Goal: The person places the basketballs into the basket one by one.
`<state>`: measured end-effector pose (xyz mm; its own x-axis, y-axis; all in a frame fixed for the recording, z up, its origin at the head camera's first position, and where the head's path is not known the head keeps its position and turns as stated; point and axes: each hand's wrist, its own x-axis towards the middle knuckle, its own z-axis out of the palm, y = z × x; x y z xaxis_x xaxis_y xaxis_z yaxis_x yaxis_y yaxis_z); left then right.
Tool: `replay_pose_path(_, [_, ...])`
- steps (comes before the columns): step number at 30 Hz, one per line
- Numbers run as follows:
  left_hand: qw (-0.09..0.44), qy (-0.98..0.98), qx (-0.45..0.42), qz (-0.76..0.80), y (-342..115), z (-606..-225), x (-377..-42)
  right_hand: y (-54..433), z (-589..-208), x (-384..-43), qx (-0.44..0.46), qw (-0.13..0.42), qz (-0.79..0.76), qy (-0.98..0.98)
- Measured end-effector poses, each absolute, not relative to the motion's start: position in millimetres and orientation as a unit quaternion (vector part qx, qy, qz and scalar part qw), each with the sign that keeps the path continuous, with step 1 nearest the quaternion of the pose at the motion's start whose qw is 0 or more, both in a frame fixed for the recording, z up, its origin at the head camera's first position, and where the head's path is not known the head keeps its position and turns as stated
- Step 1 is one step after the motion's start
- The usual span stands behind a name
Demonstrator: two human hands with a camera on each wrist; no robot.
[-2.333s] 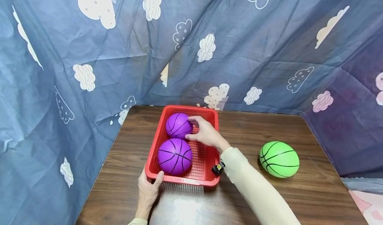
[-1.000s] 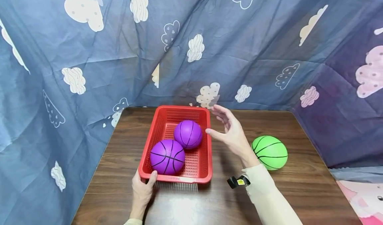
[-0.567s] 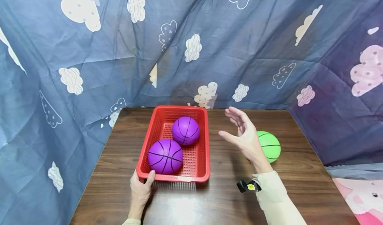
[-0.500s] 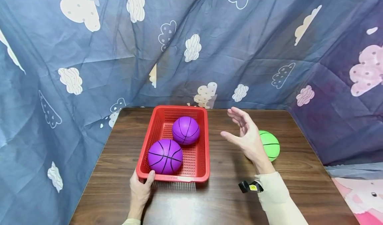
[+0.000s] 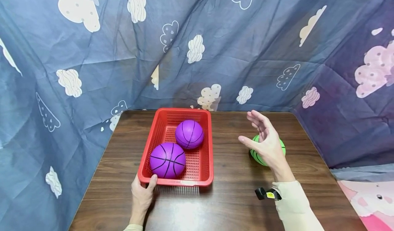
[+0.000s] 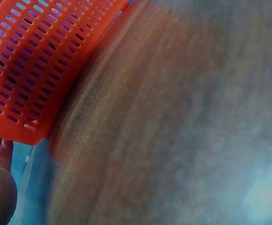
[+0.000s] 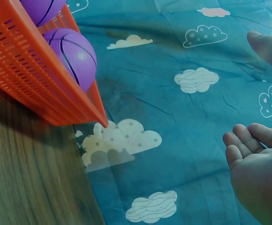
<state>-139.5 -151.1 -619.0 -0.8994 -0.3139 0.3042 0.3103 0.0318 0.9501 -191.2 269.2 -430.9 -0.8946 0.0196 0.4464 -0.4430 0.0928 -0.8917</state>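
A red perforated plastic basket (image 5: 210,149) stands on the table, holding a larger purple toy basketball (image 5: 167,160) at its front left and a smaller purple toy basketball (image 5: 189,134) behind it. My left hand (image 5: 141,194) grips the basket's front left corner, thumb over the rim; its fingers are under the basket wall in the left wrist view. To the right, my right hand (image 5: 269,145) is held up with fingers apart and nothing in it. Behind that hand, partly hidden by it, is a green toy basketball (image 5: 258,158).
The dark wooden table (image 5: 229,203) runs back to a blue cloth backdrop (image 5: 172,53) printed with clouds. More cloth hangs at the left and right sides. A small black camera (image 5: 260,193) is strapped to the right wrist.
My right hand has left the smaller purple basketball and moved right, in front of the green one. That purple ball has rolled rightward inside the basket. My left hand keeps its grip.
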Motion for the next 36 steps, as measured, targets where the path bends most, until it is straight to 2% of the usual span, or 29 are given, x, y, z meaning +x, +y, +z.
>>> replay_pose_path(13, [0.22, -0.678, 0.008, -0.701, -150.7, -619.2, -140.0, 308.7, -438.9, -177.3, 0.107, 0.207, 0.642, -0.731])
replay_pose_path(22, [0.226, -0.694, 0.009, -0.683, -152.4, -617.1, -140.3, 356.1, -469.3, -161.8, 0.003, 0.213, 0.619, -0.755])
replay_pose_path(29, [0.227, -0.694, 0.006, -0.683, -152.8, -616.7, -141.4, 384.4, -507.5, -162.9, -0.102, 0.17, 0.496, -0.845])
replay_pose_path(36, [0.227, -0.694, 0.007, -0.683, -152.8, -617.3, -141.2, 391.6, -536.5, -169.4, -0.132, 0.112, 0.488, -0.856])
